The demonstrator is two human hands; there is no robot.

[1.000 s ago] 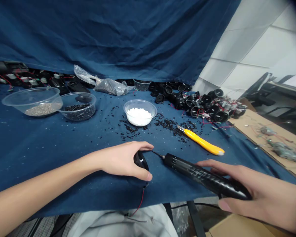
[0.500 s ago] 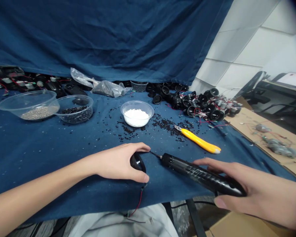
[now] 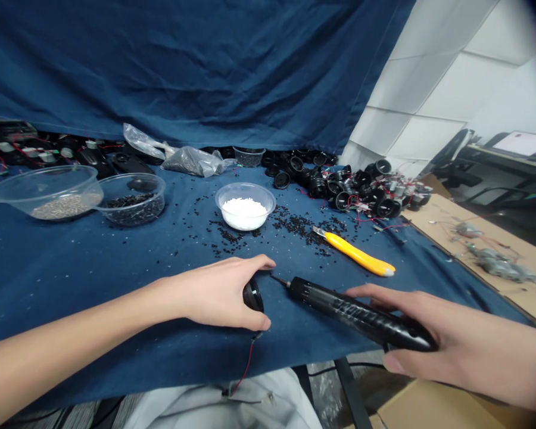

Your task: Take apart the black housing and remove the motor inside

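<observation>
Blue cloth (image 3: 93, 268) covers the surface. Left hand (image 3: 214, 292) curls closed around a black round plastic housing (image 3: 252, 297), holding it on edge; a red wire (image 3: 245, 363) runs from beneath it over the cloth's front edge. Right hand (image 3: 446, 325) is closed around a black electric screwdriver (image 3: 357, 313), its bit (image 3: 279, 280) aimed at the housing, tip just beside it. Farther off: yellow utility knife (image 3: 352, 253), white pellets (image 3: 244, 213) in a clear bowl (image 3: 268, 199), scattered black granules (image 3: 304, 229), heaped black housings (image 3: 357, 193) with wires.
</observation>
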